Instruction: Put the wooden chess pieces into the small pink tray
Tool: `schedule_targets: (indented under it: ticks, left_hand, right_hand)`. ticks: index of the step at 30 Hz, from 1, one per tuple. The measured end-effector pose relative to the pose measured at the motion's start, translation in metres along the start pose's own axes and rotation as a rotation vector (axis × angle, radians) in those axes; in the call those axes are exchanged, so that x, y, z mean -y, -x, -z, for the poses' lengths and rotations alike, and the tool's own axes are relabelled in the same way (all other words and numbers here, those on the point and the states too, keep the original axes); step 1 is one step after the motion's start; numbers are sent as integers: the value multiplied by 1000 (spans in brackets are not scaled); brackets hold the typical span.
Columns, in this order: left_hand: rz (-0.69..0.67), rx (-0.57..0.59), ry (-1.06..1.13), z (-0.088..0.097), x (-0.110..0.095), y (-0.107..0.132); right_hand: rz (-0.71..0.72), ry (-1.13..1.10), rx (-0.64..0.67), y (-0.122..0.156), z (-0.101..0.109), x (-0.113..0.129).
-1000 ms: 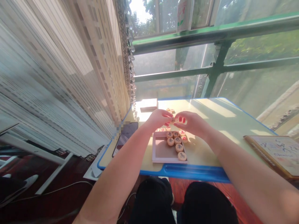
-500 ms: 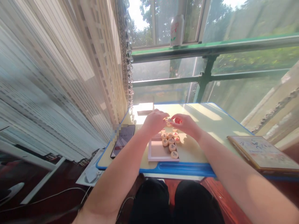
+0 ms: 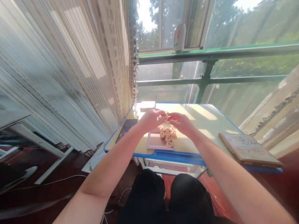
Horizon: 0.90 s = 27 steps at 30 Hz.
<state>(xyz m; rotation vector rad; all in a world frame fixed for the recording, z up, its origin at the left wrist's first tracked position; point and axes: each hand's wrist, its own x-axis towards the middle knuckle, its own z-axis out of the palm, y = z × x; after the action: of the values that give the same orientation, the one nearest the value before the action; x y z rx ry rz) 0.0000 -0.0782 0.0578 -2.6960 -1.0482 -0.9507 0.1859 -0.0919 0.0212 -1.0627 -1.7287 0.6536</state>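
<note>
"Where are the hands?"
"The left hand (image 3: 151, 119) and right hand (image 3: 181, 121) nearly meet beyond the box (image 3: 155, 143), fingers curled. I can't tell what either grips."
"And the round pieces (image 3: 168, 139)?"
"Several cluster at the box's right side, on the table (image 3: 210, 124)."

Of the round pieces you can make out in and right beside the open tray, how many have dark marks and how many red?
Dark-marked pieces: 6
Red-marked pieces: 2
Total: 8
Any partly hidden around the left hand and right hand are left out.
</note>
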Motion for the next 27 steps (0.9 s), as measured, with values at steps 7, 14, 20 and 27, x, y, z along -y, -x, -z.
schedule_targets:
  ticks: [7,14,20,27]
  left_hand:
    - [169,-199,83,0,-10,63]
    - [180,-144,111,-21,3,78]
    - [249,-66,211,-12,-5,81]
    - [270,86,273,-15,-5,83]
  right_hand:
    - [-1,337,-183,43,-15,-11]
    - [-74,446,-142,44,-21,-20]
    - [-89,470,-97,46,-20,-22]
    - [-149,485,-76,44,-21,-24]
